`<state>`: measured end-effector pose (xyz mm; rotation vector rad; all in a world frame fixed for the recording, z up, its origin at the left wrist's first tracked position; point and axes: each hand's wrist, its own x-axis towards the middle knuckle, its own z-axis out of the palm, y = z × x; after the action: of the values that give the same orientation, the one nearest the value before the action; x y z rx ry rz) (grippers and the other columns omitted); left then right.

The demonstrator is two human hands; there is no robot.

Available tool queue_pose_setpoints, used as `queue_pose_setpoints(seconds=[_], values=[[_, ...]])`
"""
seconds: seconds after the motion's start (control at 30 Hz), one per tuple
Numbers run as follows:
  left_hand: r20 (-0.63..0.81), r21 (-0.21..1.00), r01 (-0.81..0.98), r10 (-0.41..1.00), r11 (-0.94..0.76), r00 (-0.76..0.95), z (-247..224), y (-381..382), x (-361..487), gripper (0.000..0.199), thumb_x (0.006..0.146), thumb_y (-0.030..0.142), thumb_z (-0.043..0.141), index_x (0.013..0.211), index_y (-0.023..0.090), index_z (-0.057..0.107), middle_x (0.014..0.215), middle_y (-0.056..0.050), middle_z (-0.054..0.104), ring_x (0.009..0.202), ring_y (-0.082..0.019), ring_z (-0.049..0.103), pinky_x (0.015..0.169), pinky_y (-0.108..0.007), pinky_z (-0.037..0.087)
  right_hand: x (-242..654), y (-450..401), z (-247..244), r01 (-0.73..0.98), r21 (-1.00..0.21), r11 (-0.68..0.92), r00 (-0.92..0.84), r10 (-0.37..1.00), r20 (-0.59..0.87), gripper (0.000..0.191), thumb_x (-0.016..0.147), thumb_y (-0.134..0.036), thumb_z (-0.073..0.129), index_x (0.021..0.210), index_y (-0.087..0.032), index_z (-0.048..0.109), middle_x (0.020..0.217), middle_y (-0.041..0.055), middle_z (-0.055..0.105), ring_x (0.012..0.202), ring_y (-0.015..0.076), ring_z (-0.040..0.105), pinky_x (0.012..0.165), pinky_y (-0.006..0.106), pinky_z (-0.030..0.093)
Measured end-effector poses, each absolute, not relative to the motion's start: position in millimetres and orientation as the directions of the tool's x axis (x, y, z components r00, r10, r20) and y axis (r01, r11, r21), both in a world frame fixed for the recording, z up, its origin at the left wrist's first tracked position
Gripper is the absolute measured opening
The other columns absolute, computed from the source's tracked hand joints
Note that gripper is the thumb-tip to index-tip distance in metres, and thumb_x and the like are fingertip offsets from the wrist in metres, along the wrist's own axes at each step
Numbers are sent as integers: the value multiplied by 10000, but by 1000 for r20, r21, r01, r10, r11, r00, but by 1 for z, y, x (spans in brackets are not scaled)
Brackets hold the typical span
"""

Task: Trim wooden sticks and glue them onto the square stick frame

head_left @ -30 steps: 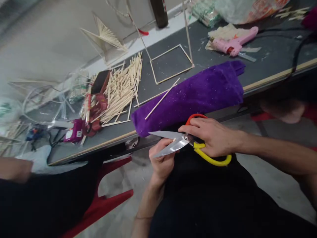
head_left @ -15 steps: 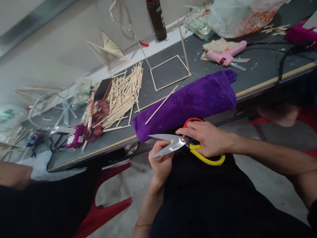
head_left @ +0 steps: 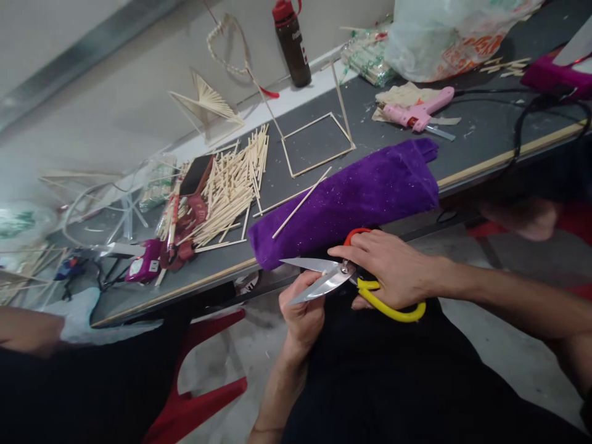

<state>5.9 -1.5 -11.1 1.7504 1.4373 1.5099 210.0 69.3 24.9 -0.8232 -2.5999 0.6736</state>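
My right hand [head_left: 393, 265] is wrapped round the red and yellow handles of a pair of scissors [head_left: 319, 285], whose blades stand apart and point left. Behind the lower blade, my left hand [head_left: 303, 314] is closed, its fingers pinched on a small stick whose pale tip [head_left: 324, 273] shows between the blades. Just beyond both hands, a purple cloth bundle [head_left: 351, 194] lies along the table edge with a loose wooden stick [head_left: 300, 203] across it. A square stick frame [head_left: 319, 169] with two raised sticks stands behind the cloth.
A pile of wooden sticks [head_left: 231, 191] covers the table's left part. A pink glue gun [head_left: 419, 114], a dark bottle [head_left: 293, 52] and a plastic bag [head_left: 444, 37] are farther back. Another person's arm [head_left: 28, 330] is at the left; a red stool [head_left: 203, 394] is below.
The view has tilted slightly, so the table items appear lower and more of the bottle shows. The scissor blades have closed a little. Both hands keep their holds.
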Motion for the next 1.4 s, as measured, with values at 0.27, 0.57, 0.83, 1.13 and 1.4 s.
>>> queue_pose_setpoints(seconds=[0.27,0.57,0.83,1.13,1.4], values=[[444,798,452,896,-399,8,0,-2,2,134,859,146,604,743,177,663,657,18,664,544,-93,598,546,-190,444,212,71,29,425,-539,727,-798,582,155,882,690,-637,710,1391,-180,432,1063,112,539,980,277,493,879,455,418],[387,838,414,922,-355,7,5,-5,6,203,874,177,593,678,173,644,612,11,652,526,-103,591,541,-203,428,210,68,24,398,-615,681,-806,579,120,793,737,-576,708,1375,-175,460,996,89,546,905,245,517,828,424,463],[387,850,378,922,-367,24,-3,-6,8,175,881,146,571,724,180,638,643,14,648,544,-101,590,548,-210,435,213,69,18,385,-588,712,-825,551,126,603,766,-241,617,1345,-155,471,963,83,527,845,219,503,767,383,458],[327,892,354,942,-280,-79,-15,-6,9,179,880,229,597,720,167,644,612,-1,637,525,-110,595,509,-207,440,210,70,10,408,-564,718,-814,566,131,587,742,-179,559,1323,-153,480,961,88,529,825,215,500,743,377,467],[264,912,368,947,-183,-185,-12,-2,8,166,807,339,684,782,177,664,589,4,639,512,-128,586,500,-221,451,210,72,14,430,-557,710,-798,588,133,567,777,-237,606,1325,-169,480,974,85,554,874,227,537,789,387,472]])
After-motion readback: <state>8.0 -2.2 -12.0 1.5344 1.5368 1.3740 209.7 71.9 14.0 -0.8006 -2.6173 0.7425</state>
